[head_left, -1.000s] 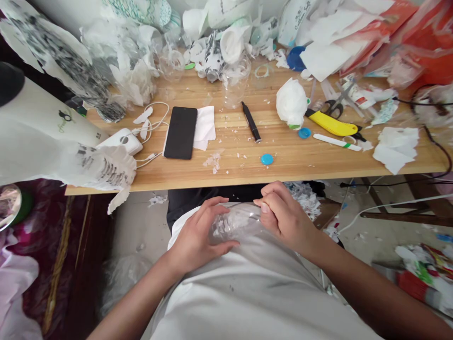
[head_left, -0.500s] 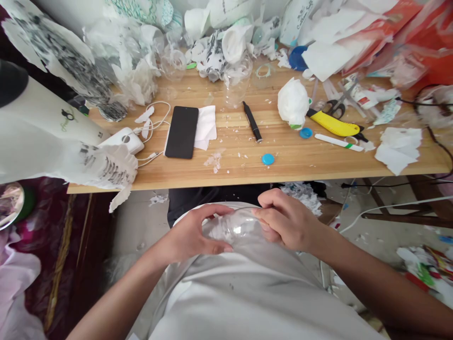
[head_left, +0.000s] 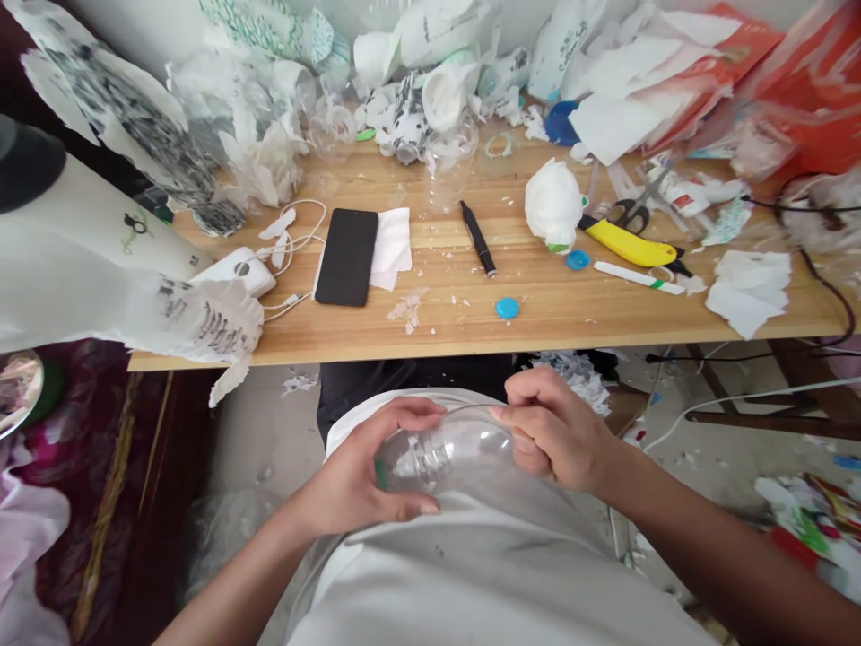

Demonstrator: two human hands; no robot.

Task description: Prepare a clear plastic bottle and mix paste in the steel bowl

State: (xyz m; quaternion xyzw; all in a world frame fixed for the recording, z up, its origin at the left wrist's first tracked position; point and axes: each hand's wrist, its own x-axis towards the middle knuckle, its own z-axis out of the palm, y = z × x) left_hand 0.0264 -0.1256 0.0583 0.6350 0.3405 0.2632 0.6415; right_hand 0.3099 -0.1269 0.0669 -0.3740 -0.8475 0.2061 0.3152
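A clear plastic bottle piece (head_left: 447, 453) lies across my lap against my white shirt, below the table's front edge. My left hand (head_left: 360, 471) is curled round its neck end, where a green ring shows. My right hand (head_left: 555, 431) is closed on the cut rim at the other end, fingers pinched on the edge.
The wooden table (head_left: 471, 318) ahead carries a black phone (head_left: 347, 256), a black pen (head_left: 478, 238), a blue cap (head_left: 507, 308), a yellow utility knife (head_left: 629, 242), scissors (head_left: 632, 211) and heaps of cut paper and plastic at the back. Cables and scraps lie on the floor at right.
My hands have turned the bottle piece: the left now wraps further round the neck end and a green ring shows. Both hands sit slightly lower.
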